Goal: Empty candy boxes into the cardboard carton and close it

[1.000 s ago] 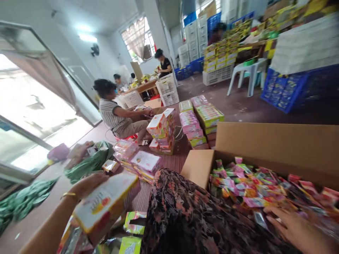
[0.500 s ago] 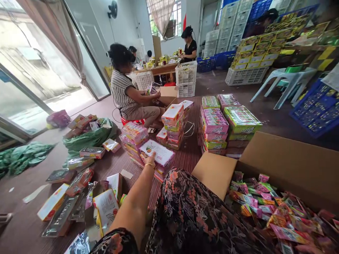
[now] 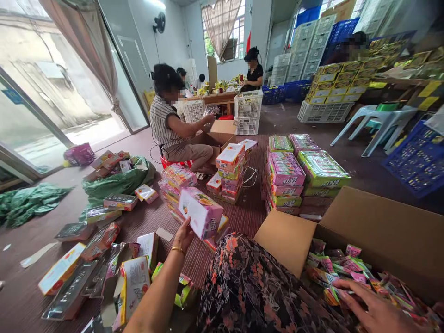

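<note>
My left hand (image 3: pixel 183 235) grips a pink-and-white packet box (image 3: pixel 201 213) by its near edge, tilted up off the stack of boxes (image 3: pixel 178 178) beside my knee. The fingers behind the box are partly hidden. At the lower right, my right hand (image 3: pixel 376 307) reaches over an open cardboard carton (image 3: pixel 373 217) full of small, bright candy-like packets (image 3: pixel 357 263). Its fingers are spread and rest at or just above the packets; whether they touch, I cannot tell.
Stacked display boxes (image 3: pixel 286 169) stand ahead, left of the carton. Loose boxes and clear-topped packages (image 3: pixel 74 282) lie on the floor to the left, near a green sack (image 3: pixel 118 182). A seated co-worker in a striped shirt (image 3: pixel 164 122) handles a clear package.
My left hand has lifted the pink-and-white box from the stack and tipped it toward me. My right hand has come into view over the carton.
</note>
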Action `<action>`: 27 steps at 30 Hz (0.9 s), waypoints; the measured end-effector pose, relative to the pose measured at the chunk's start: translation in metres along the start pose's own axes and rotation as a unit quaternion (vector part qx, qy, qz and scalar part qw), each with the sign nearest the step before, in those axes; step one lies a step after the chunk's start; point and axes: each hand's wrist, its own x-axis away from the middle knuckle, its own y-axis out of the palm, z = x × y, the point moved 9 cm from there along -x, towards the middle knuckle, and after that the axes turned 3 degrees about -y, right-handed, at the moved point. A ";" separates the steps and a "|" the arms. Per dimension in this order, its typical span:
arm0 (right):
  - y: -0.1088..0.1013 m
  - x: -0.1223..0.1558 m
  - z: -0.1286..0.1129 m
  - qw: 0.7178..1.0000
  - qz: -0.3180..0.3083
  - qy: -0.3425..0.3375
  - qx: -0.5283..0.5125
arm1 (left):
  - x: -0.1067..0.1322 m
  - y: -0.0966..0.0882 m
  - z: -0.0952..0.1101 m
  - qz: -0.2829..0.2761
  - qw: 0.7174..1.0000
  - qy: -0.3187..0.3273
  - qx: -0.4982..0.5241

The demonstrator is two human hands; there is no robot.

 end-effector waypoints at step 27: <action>-0.124 0.036 -0.036 0.948 0.092 0.165 -0.256 | 0.364 0.320 -0.221 -0.730 0.185 0.396 -0.525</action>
